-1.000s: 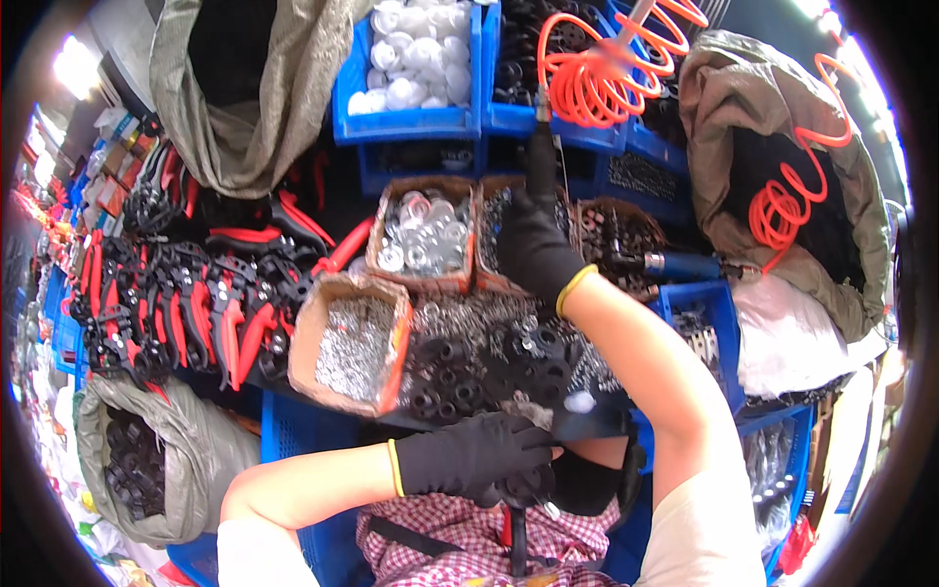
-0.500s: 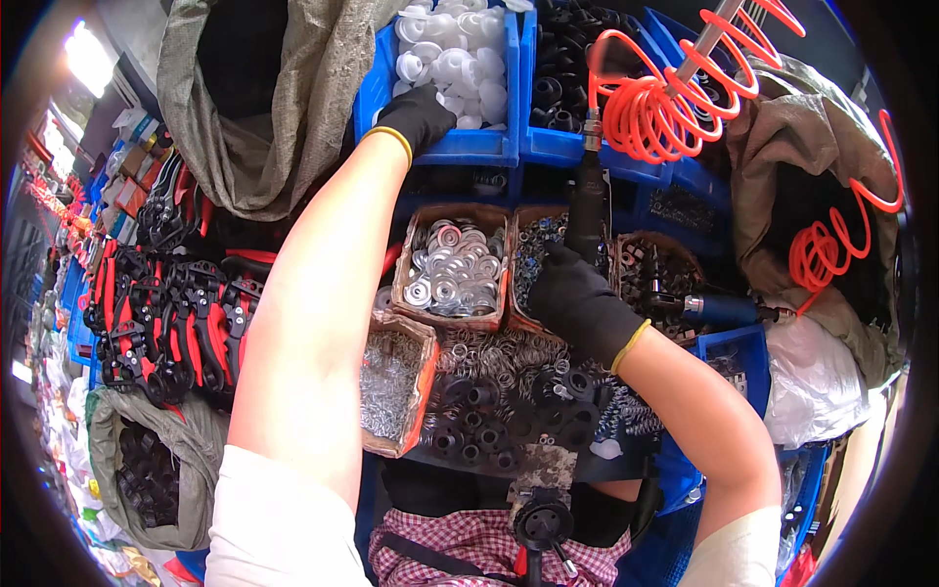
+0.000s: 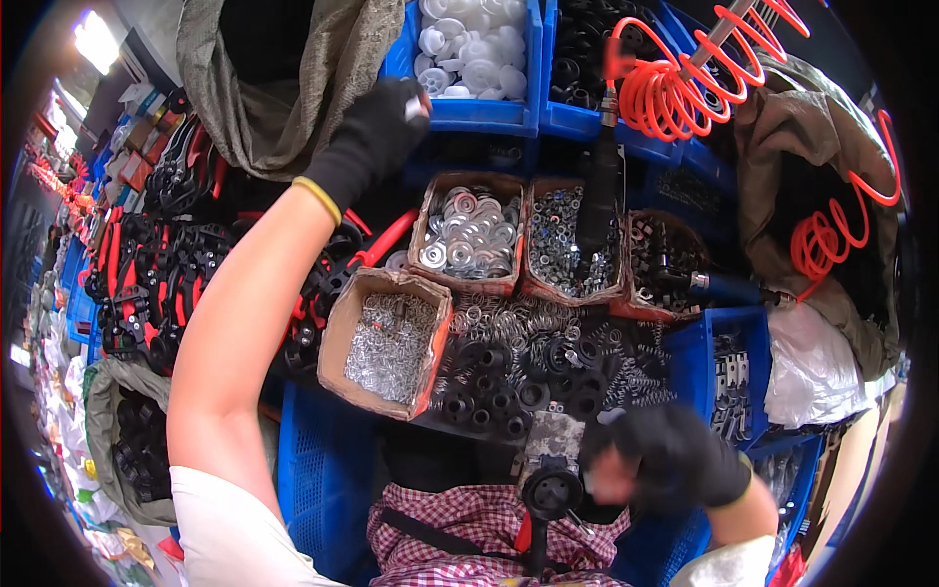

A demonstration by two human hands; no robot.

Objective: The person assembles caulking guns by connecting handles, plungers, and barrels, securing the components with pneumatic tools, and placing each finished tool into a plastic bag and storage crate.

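Note:
My left hand [image 3: 377, 132], in a black glove with a yellow cuff, is raised in front of the blue bin of white plastic caps [image 3: 477, 59]. Its fingers are closed on a small white piece, seemingly one of those caps. Low on the right, my right hand [image 3: 675, 455], gloved the same way, is smeared by motion, and its finger grip is unclear. Beside it stands a metal fixture [image 3: 556, 435] with a round black part [image 3: 551, 492] on its near end. A black air screwdriver [image 3: 599, 196] hangs over the box of small nuts [image 3: 556, 230], touched by neither hand.
Cardboard boxes hold metal washers [image 3: 469, 230], small silvery pins [image 3: 389, 338] and dark fittings [image 3: 665, 259]. Loose springs [image 3: 499, 318] and black rings [image 3: 489, 386] lie nearer. Red-handled tools [image 3: 147, 284] pile up left. Coiled orange hoses [image 3: 675, 98] and a second air tool [image 3: 724, 286] are right.
My left hand has drawn back from the white caps toward the left, bringing a small white piece. My right hand has left the air screwdriver and dropped to beside the fixture.

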